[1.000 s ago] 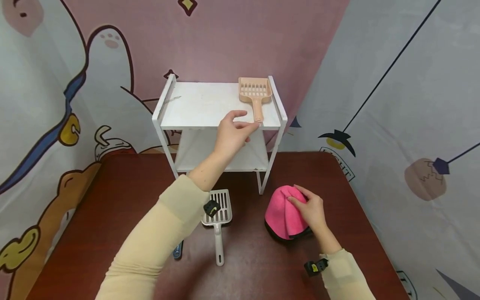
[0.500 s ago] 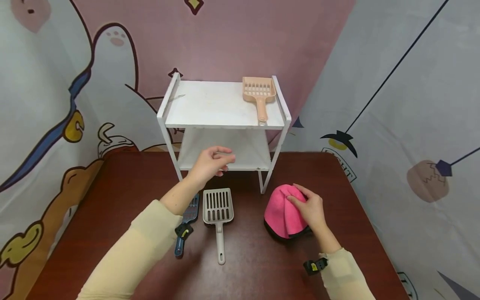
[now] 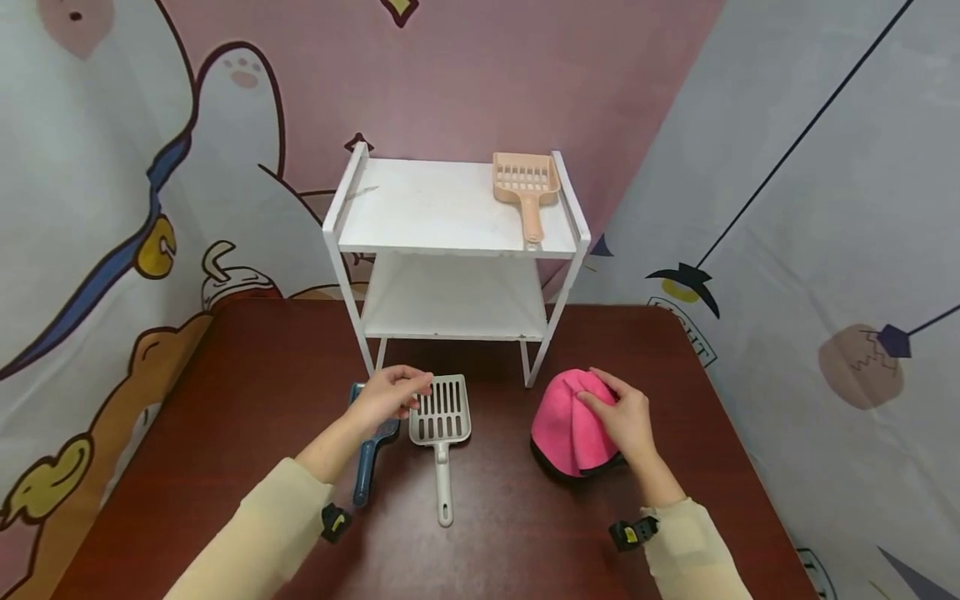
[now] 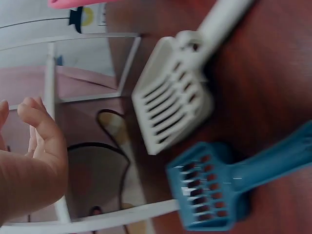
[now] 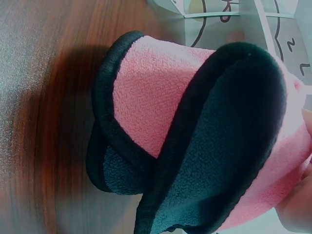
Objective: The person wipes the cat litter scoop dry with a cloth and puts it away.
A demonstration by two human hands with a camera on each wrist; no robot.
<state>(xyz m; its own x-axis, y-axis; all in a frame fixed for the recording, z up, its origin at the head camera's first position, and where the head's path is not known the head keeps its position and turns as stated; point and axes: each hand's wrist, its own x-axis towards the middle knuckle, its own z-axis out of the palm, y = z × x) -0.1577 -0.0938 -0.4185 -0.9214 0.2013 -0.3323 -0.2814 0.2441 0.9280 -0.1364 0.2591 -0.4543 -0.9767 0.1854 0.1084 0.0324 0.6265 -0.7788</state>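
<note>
My right hand [image 3: 626,417] pinches the top of a bunched pink cloth [image 3: 566,425] with black edging, which stands on the table's right half. The right wrist view shows the dark underside in the folds of the cloth [image 5: 151,92]. My left hand [image 3: 386,396] hovers, fingers loosely bent and holding nothing, over two slotted litter scoops. Of these, the white scoop [image 3: 442,467] lies handle toward me. To its left is a blue scoop [image 3: 364,467], partly covered by the hand in the head view; the left wrist view shows the blue scoop's slotted pan [image 4: 204,187].
A white two-tier shelf [image 3: 420,208] stands at the back of the brown table [image 3: 510,533]. On its top tier, at the right, lies a beige litter scoop [image 3: 529,200], its handle reaching the front edge. A printed curtain [image 3: 465,75] hangs behind.
My left hand has come away from the beige scoop's handle, down and left to above the blue and white scoops. The right hand stays on the pink cloth.
</note>
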